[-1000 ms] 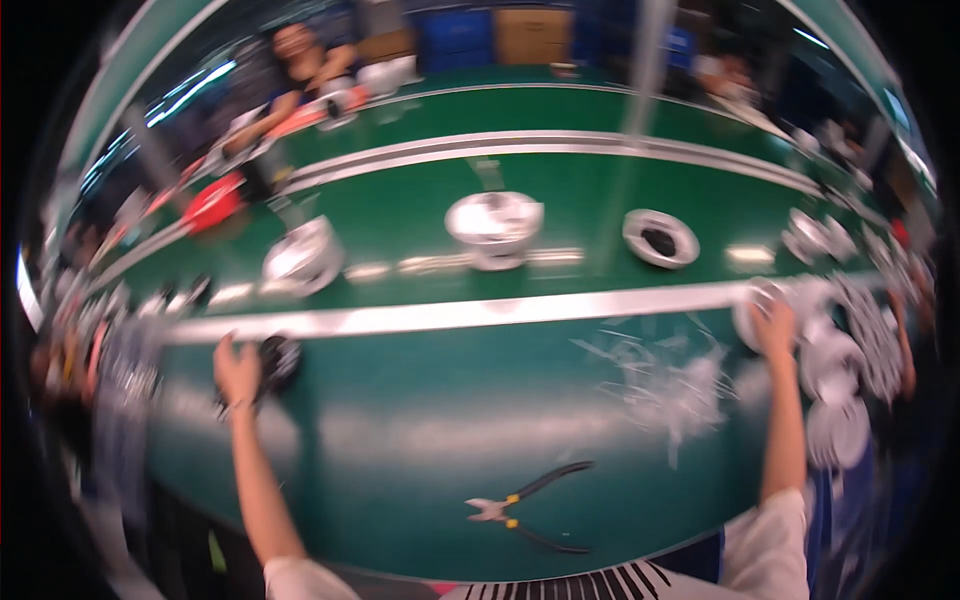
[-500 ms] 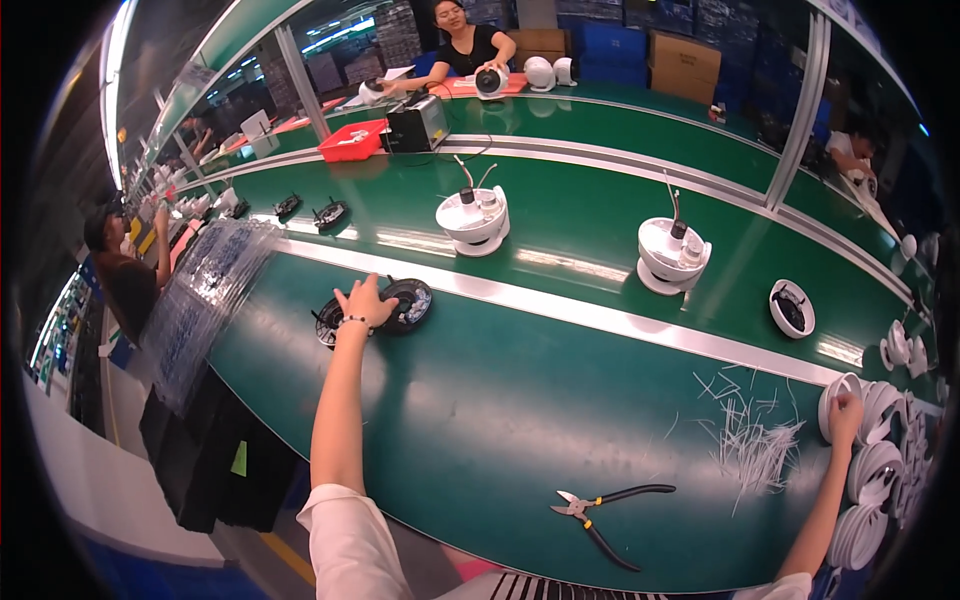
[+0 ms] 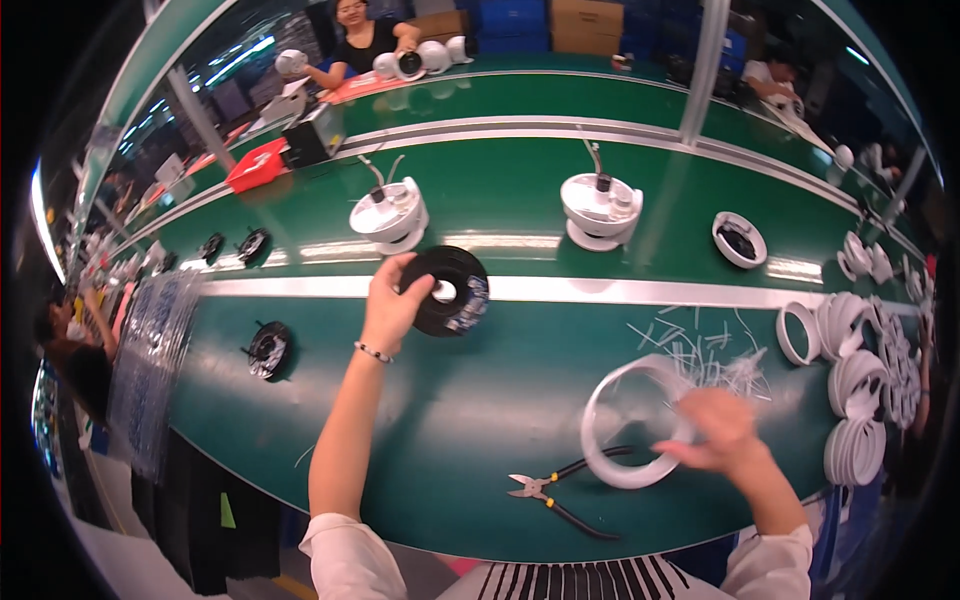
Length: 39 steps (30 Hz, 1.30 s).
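Observation:
My left hand [image 3: 390, 305] holds a round black disc-shaped part [image 3: 447, 290] by its left edge, lifted above the green bench near the silver strip. My right hand [image 3: 718, 432] grips a white plastic ring [image 3: 620, 425] on its right side, just above the bench at the lower right. The ring is blurred by motion. Black-handled cutting pliers [image 3: 560, 490] lie on the bench under and left of the ring.
A second black round part [image 3: 269, 349] lies at the left. Two white dome housings [image 3: 390, 215] [image 3: 600, 208] ride the green belt behind. White rings are stacked [image 3: 858, 385] at the right, next to white cable-tie offcuts [image 3: 700, 345]. A person works at the far bench [image 3: 365, 30].
My left hand has lifted the black part from the left and carried it to the middle. My right hand has taken a white ring from the stack and brought it inward.

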{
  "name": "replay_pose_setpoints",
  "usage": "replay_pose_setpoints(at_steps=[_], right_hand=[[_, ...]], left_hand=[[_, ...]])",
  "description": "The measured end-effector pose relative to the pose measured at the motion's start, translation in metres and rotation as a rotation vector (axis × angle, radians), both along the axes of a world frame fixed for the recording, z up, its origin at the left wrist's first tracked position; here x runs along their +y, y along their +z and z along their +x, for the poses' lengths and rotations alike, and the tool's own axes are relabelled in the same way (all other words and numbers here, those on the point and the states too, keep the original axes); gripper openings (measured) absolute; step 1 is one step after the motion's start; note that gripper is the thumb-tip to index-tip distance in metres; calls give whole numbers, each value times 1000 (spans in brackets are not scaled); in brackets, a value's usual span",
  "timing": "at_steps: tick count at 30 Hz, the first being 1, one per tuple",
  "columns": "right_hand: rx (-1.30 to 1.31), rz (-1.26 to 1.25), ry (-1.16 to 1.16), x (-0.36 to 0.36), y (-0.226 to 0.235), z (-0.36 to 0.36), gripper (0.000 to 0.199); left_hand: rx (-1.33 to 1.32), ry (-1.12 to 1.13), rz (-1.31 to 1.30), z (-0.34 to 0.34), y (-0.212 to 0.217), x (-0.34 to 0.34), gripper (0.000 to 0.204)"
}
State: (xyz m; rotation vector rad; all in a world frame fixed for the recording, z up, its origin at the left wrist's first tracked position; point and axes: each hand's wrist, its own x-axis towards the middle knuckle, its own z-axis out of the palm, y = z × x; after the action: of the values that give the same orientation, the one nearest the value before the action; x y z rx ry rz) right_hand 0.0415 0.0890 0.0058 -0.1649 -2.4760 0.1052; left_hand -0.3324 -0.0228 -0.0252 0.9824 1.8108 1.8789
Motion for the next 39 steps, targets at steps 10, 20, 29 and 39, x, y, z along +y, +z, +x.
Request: replay_pose_setpoints(at_steps=[10, 20, 29, 39], right_hand=[[-129, -89, 16, -25, -23, -26, 41], [-767, -379, 182, -25, -8, -42, 109], [56, -537, -235, 1, -20, -50, 113], [200, -709, 47, -29, -39, -74, 107]], left_hand=[[-552, -196, 42, 70, -23, 26, 24], [-558, -197, 132, 97, -12, 25, 31], [-549, -294, 201, 163, -43, 17, 37], [-1166, -665, 214, 173, -8, 3, 63]])
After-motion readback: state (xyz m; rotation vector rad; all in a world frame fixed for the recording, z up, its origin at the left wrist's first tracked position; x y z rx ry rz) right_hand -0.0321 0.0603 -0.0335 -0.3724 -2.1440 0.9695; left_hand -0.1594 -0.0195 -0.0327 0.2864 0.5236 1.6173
